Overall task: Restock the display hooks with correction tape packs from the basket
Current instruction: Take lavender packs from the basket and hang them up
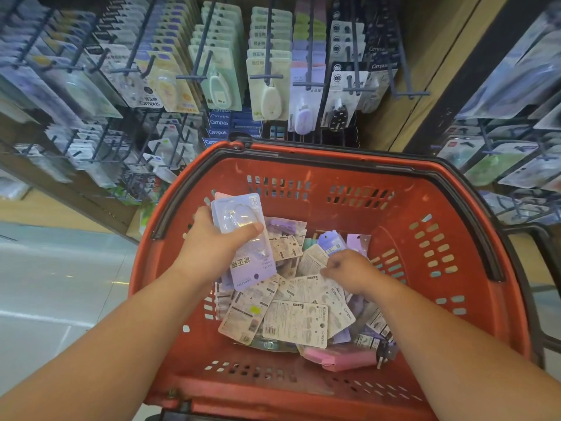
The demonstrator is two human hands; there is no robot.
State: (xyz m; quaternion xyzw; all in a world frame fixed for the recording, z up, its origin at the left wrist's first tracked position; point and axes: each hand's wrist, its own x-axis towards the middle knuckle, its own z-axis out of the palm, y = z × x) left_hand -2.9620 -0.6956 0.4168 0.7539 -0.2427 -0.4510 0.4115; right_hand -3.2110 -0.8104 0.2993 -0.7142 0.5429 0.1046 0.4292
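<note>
A red plastic basket (440, 208) sits below me, its floor covered by a heap of correction tape packs (297, 323), most lying back side up. My left hand (212, 244) grips a small stack of lilac correction tape packs (243, 226) above the basket's left side, thumb across the clear blister. My right hand (352, 271) is down in the heap, fingers curled and pinching the edge of a pack (315, 262). Display hooks (267, 74) with hanging tape packs fill the rack beyond the basket.
A pink case (343, 360) lies at the near side of the heap. More hook racks with packaged goods stand at the left (76, 86) and right (510, 159). A black basket handle (540, 268) juts out at the right. Pale floor (45, 284) shows at the left.
</note>
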